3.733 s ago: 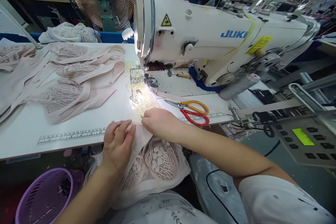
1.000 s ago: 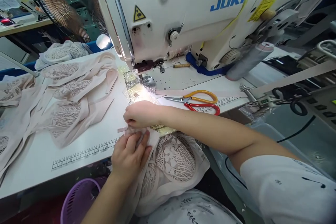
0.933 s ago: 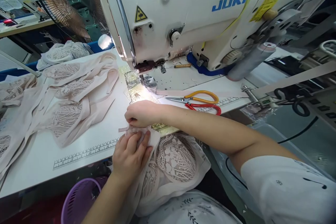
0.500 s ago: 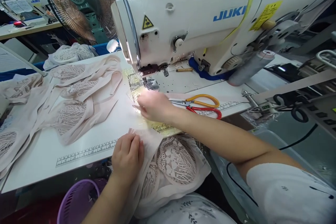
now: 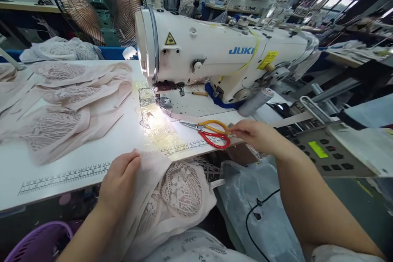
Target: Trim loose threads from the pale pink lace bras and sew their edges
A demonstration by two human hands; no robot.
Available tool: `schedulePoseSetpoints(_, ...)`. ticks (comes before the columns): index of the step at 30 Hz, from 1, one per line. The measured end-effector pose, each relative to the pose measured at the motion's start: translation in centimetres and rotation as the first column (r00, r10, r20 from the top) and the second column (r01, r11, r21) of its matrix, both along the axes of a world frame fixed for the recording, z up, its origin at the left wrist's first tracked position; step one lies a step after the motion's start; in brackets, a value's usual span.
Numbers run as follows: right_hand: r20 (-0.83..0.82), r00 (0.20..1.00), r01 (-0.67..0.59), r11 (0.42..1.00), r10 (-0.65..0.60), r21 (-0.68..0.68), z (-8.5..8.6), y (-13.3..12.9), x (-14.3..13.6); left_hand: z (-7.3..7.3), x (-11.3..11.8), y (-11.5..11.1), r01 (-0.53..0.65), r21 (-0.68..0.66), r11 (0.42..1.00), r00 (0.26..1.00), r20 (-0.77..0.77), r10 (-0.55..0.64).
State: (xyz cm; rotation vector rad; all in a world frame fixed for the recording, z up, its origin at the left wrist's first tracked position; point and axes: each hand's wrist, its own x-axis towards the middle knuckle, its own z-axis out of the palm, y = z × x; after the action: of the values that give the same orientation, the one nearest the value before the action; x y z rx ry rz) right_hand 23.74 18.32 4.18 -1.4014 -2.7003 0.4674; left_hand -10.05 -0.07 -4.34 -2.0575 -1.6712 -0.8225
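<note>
My left hand (image 5: 120, 178) is closed on the edge of a pale pink lace bra (image 5: 184, 190), which hangs over the table's front edge onto my lap. Near the right end of the ruler strip, my right hand (image 5: 250, 134) has its fingers pressed together beside the handles of the scissors (image 5: 214, 134); what they hold, if anything, is too small to tell. The scissors have one orange and one red handle and lie on the table below the white sewing machine (image 5: 211, 51). Its lamp lights the yellowish taped area (image 5: 156, 127) near the needle.
More pale pink lace bras (image 5: 58, 125) are spread over the left of the table. A fan (image 5: 95, 4) stands behind them. A purple basket (image 5: 38, 241) is at the lower left. A grey thread cone (image 5: 256, 102) and a control panel (image 5: 325, 151) are at the right.
My right hand has moved from beside the needle to the right, near the scissors' handles. My left hand still holds the bra. The view has turned to the right and up.
</note>
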Motion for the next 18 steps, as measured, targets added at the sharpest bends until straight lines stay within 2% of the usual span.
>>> schedulePoseSetpoints(2, 0.001, 0.99, 0.14, 0.983, -0.141, 0.118, -1.3, 2.4, -0.5, 0.1, 0.3, 0.0, -0.06, 0.032, 0.998, 0.998, 0.024, 0.059)
schedulePoseSetpoints(5, 0.065, 0.978, 0.179, 0.957, -0.198, 0.227, -2.3, 4.5, -2.0, 0.4, 0.8, -0.2, -0.194, 0.082, 0.978, 0.981, 0.026, 0.192)
schedulePoseSetpoints(8, 0.04, 0.981, 0.161, 0.903, -0.192, 0.398, -2.1, 3.6, -4.4, 0.4, 1.1, -0.6, -0.373, 0.087, 0.924, 0.928, 0.028, 0.372)
schedulePoseSetpoints(10, -0.093, 0.993, 0.112, 0.894, -0.079, 0.434, -1.8, 1.4, -7.0, 0.1, 1.1, -0.9, -0.479, 0.073, 0.875, 0.877, 0.075, 0.474)
schedulePoseSetpoints(11, -0.16, 0.987, 0.043, 0.921, 0.021, 0.388, -1.8, 0.0, -8.6, 0.0, 1.2, -1.0, -0.512, 0.068, 0.856, 0.857, 0.109, 0.504)
schedulePoseSetpoints(13, -0.261, 0.942, -0.169, 0.97, 0.212, 0.176, -2.0, -3.1, -12.7, -0.4, 1.1, -1.1, -0.537, 0.067, 0.841, 0.839, 0.152, 0.523)
schedulePoseSetpoints(14, -0.271, 0.91, -0.307, 0.95, 0.313, 0.064, -2.3, -4.4, -14.9, -0.5, 1.1, -1.1, -0.536, 0.078, 0.84, 0.839, 0.155, 0.521)
schedulePoseSetpoints(15, -0.277, 0.887, -0.382, 0.924, 0.369, 0.008, -2.6, -5.6, -17.1, -0.7, 1.1, -1.1, -0.531, 0.091, 0.842, 0.844, 0.148, 0.516)
schedulePoseSetpoints(18, -0.241, 0.86, -0.467, 0.884, 0.45, -0.018, -3.5, -7.5, -22.1, -1.0, 0.9, -1.5, -0.496, 0.136, 0.858, 0.868, 0.116, 0.483)
